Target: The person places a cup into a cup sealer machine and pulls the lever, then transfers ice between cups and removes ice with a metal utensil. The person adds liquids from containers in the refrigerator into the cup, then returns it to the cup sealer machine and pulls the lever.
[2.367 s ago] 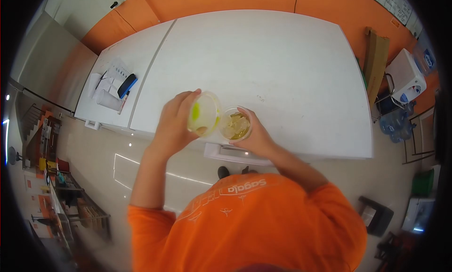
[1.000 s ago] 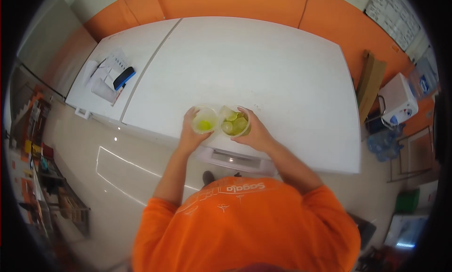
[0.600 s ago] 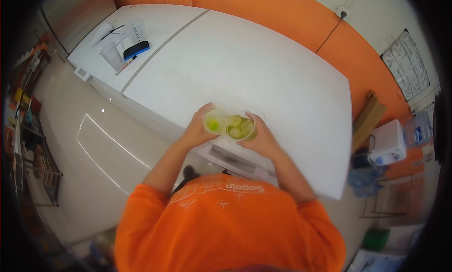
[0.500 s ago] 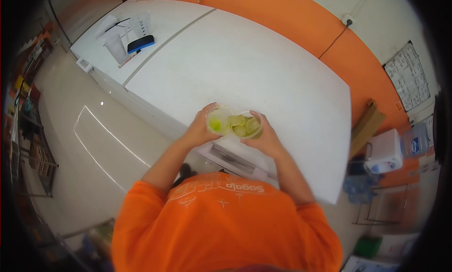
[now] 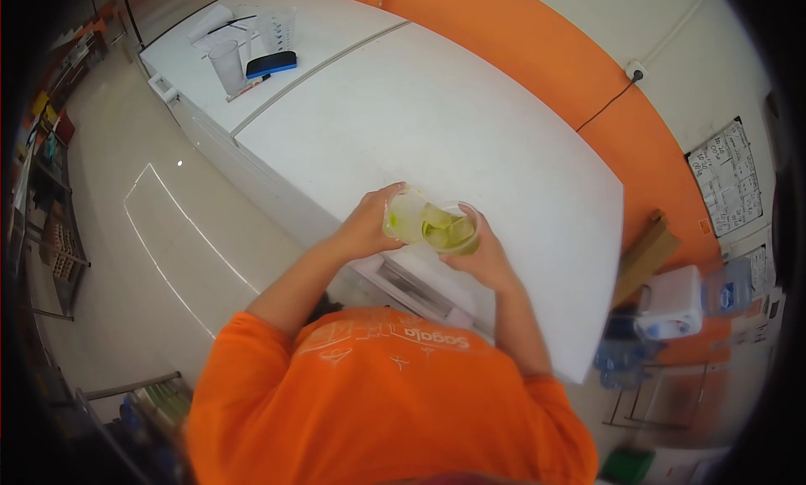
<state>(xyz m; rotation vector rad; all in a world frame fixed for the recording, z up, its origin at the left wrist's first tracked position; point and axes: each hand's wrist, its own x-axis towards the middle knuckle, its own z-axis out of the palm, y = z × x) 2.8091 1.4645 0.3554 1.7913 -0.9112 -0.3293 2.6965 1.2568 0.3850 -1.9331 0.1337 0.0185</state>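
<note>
Over the front part of a white chest-like top (image 5: 470, 132), I hold two clear plastic cups side by side. My left hand (image 5: 369, 223) is wrapped round the left cup (image 5: 405, 213), which is tilted toward the other and has a small yellow-green patch inside. My right hand (image 5: 487, 258) grips the right cup (image 5: 451, 227) from its outer side. Yellow-green liquid and pale chunks, perhaps ice, show in this second cup. The cups' rims meet or overlap; I cannot tell whether anything flows between them.
At the far left of the top are a frosted cup (image 5: 226, 65), a blue-and-black eraser (image 5: 271, 64), a marker (image 5: 245, 88) and a measuring cup (image 5: 275, 32). A cardboard piece (image 5: 646, 258) and water bottles (image 5: 620, 363) stand at right. Shelving (image 5: 63, 233) lines the left side.
The camera view has shifted a little. Both hands have turned slightly with the cups, which sit closer together, and the chunks in the right cup have changed position.
</note>
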